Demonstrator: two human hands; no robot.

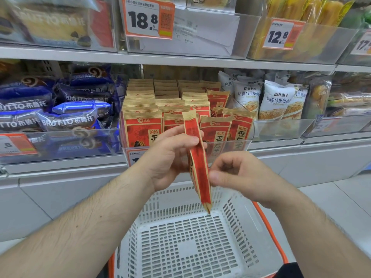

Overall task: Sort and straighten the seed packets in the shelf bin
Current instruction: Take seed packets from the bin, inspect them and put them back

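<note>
Between both hands, before the shelf bin's front edge: one seed packet (197, 157), seen edge-on.
Look: red face, tan kraft borders.
Axis: long axis near upright, top leaning left, bottom corner over the white basket (180, 237).
Left hand (170, 157): fingers curled round the packet's upper half.
Right hand (234, 173): thumb and fingers pinching its lower edge.
Shelf bin (236, 145): many matching packets upright in rows, too many to count.

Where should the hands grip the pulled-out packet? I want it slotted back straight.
Grip the held packet by its flat faces near the crimped top edge, coming from above: it hangs edge-on and upright, so a top pinch lowers it straight into the bin.
</note>
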